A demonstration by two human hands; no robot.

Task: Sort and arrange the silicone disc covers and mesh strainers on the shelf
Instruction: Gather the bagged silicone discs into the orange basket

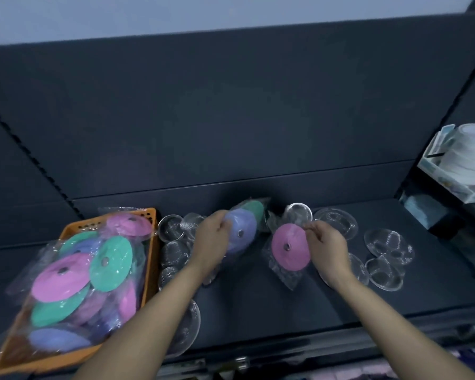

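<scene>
On the dark shelf [258,292], my left hand [213,237] grips a bagged purple disc cover [243,231], with a green disc cover [254,211] just behind it. My right hand [327,244] pinches the edge of a bagged pink disc cover [288,246], tilted up on the shelf. An orange basket [151,270] at the left holds several bagged pink, green and purple covers [63,278]. Small mesh strainers [173,242] lie between the basket and my left hand. Wider, flatter strainers [387,244] lie to the right of my right hand.
A boxed stack of white rolls [461,160] stands on the neighbouring shelf at the right. A bagged strainer [187,327] lies under my left forearm near the shelf's front edge. The dark back panel rises behind everything.
</scene>
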